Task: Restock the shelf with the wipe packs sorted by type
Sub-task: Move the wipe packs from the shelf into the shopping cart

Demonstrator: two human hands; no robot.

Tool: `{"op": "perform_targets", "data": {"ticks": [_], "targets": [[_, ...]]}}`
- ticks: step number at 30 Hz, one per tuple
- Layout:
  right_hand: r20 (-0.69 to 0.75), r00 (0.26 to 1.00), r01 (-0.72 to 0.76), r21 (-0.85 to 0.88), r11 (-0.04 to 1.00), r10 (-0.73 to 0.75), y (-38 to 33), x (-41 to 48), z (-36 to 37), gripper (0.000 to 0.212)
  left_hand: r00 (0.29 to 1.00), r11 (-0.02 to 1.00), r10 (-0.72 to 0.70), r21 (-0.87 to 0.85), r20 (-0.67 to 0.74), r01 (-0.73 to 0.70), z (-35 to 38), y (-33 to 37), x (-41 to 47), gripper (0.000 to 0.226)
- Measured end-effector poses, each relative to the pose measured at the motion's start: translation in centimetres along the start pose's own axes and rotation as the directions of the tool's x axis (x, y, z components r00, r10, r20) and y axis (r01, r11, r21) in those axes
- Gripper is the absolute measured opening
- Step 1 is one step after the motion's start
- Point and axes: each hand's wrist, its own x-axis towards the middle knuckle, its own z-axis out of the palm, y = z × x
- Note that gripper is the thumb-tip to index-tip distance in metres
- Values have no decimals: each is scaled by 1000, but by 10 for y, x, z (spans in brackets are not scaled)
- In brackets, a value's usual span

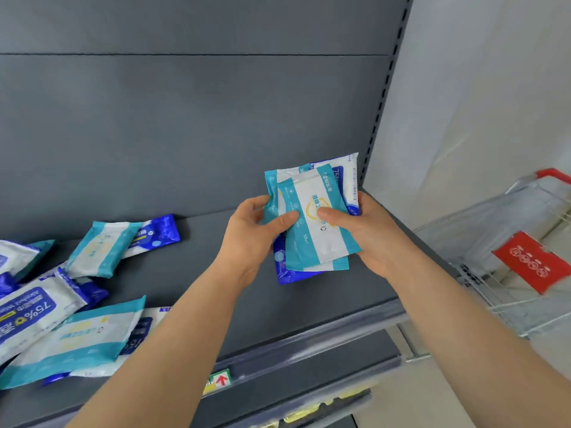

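Left hand (253,233) and right hand (367,233) grip wipe packs (315,223).

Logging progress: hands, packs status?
Left hand, right hand grip mixed stack of teal and blue plastic wipe packs at grey shelf. Loose packs left, not blocking.

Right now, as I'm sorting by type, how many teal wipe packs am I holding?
2: the front teal pack, facing the camera, and a second teal pack directly behind it. Dark blue packs behind may hide more.

The left hand (255,233) and right hand (366,237) are bare, like both forearms (185,319)
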Motion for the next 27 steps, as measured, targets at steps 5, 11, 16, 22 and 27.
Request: {"op": "perform_targets", "data": {"ticks": [5, 11, 16, 22, 27], "targets": [[-202, 979, 28, -4, 1000, -28, -5, -51, -69, 48, 981, 1000, -10, 6, 196, 9, 75, -10, -19, 40], [-337, 941, 31, 11, 999, -26, -8, -85, -180, 51, 944, 999, -26, 49, 329, 10, 193, -25, -27, 53], [-398, 917, 23, 38, 999, -6, -12, -93, -291, 46, 927, 998, -56, 39, 371, 45, 308, -52, -25, 57], [-365, 929, -52, 43, 998, 64, -3, -75, -418, 41, 931, 995, -103, 36, 349, 97, 427, -100, -7, 57], [-303, 942, -132, 57, 990, 143, 34, -25, -497, 43, 933, 983, -182, 88, 311, 162, 484, -152, 31, 74]]}}
